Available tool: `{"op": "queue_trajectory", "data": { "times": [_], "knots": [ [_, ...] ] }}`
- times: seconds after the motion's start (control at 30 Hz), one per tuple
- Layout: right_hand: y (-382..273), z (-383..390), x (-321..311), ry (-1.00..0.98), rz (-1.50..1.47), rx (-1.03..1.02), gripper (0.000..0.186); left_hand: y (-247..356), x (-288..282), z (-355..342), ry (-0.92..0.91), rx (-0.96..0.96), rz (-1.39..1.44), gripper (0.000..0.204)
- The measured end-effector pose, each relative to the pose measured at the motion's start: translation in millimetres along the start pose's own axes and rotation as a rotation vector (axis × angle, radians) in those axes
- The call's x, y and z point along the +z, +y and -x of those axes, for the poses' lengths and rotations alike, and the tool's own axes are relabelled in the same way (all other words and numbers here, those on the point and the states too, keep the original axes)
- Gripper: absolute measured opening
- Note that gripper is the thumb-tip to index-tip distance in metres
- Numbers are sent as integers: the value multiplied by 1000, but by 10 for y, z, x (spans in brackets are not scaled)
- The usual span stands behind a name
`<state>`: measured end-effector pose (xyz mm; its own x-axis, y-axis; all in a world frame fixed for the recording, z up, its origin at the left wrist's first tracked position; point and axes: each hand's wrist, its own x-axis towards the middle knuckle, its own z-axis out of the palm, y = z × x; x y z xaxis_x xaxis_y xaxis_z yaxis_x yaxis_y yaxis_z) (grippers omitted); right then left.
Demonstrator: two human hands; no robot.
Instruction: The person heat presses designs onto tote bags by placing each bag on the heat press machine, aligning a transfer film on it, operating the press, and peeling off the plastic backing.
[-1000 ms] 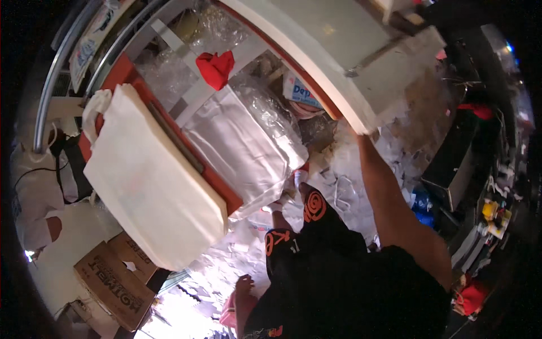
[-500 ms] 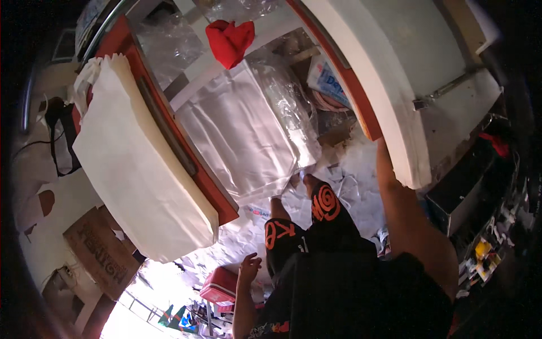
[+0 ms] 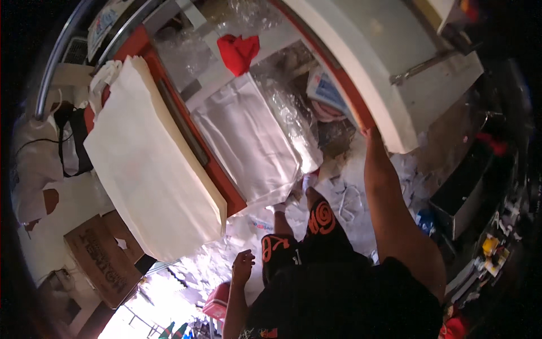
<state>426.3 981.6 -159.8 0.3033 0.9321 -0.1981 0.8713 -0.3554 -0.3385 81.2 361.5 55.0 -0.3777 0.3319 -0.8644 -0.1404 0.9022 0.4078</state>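
My right arm reaches up to the end of a long red board (image 3: 365, 113) under a pale curved panel (image 3: 361, 56). My right hand (image 3: 370, 133) touches the board's end; its fingers are mostly hidden. Beside my dark shorts my left hand (image 3: 244, 264) hangs with loosely bent fingers, holding nothing. Left of centre a stack of white fabric (image 3: 155, 164) lies on another red board (image 3: 226, 192), a loop of cloth at its far end. Between the boards, lower down, is a white fabric bundle (image 3: 248, 138) partly in clear plastic (image 3: 291, 121).
A red cloth (image 3: 238, 53) hangs over a pale crossbar. A brown cardboard box (image 3: 104, 257) stands at lower left, a red case (image 3: 217, 302) near my left forearm. White scraps (image 3: 344, 198) litter the floor around my feet. At right is a dark open box (image 3: 460, 198).
The view has shifted, and the panels sit differently in it. My right hand, hidden before behind the pale panel's end, now shows in part at the red board. My left hand still hangs empty.
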Motion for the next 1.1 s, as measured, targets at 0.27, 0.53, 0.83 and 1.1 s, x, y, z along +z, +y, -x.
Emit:
{"op": "queue_trajectory", "data": {
  "times": [0.27, 0.53, 0.83, 1.1],
  "knots": [
    [719, -412, -339, 446, 58, -358, 22, -870, -69, -41, -56, 233, -399, 23],
    [-798, 3397, -1794, -830, -199, -990, 17, 1758, -40, 651, -106, 713, -155, 60],
    [-2513, 3980, -3124, -785, -571, -936, 17, 2101, -1461, 1043, 26, 877, -154, 30],
    [-4109, 4062, -1874, -581, -677, -830, 26, 2065, -2844, 860, 704, 880, 358, 30]
  ]
}}
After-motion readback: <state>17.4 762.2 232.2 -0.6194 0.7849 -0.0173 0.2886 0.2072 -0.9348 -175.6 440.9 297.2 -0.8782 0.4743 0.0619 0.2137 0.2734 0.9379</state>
